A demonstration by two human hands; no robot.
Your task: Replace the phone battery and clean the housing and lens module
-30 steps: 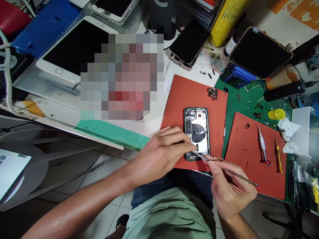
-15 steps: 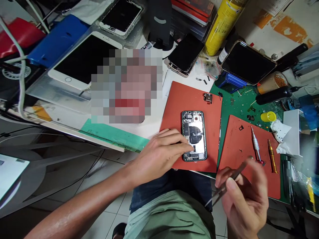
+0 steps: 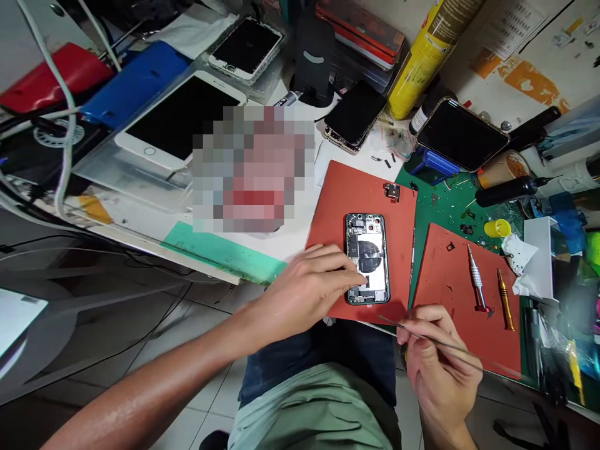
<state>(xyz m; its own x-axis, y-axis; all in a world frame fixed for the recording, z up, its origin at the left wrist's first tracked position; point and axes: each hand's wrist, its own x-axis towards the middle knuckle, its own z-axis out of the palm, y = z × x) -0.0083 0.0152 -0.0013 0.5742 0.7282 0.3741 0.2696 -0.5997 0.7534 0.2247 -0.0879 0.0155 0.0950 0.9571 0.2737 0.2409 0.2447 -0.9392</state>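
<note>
Head view, phone [image 3: 370,257] pointing lengthwise away, right grip [image 3: 439,359] clamped on tweezers [image 3: 394,323], left grip [image 3: 313,279] unclear

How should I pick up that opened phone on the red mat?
Probably by its two long edges, reaching in from the right: that side is free, while the left hand covers the lower left. The phone lies flat with its insides facing up, so pinching the slim frame should keep fingers off the parts.

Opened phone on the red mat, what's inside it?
Inside the phone, a round dark patch and a dark block show. The left hand covers part of the left side, hiding what's there.
</note>
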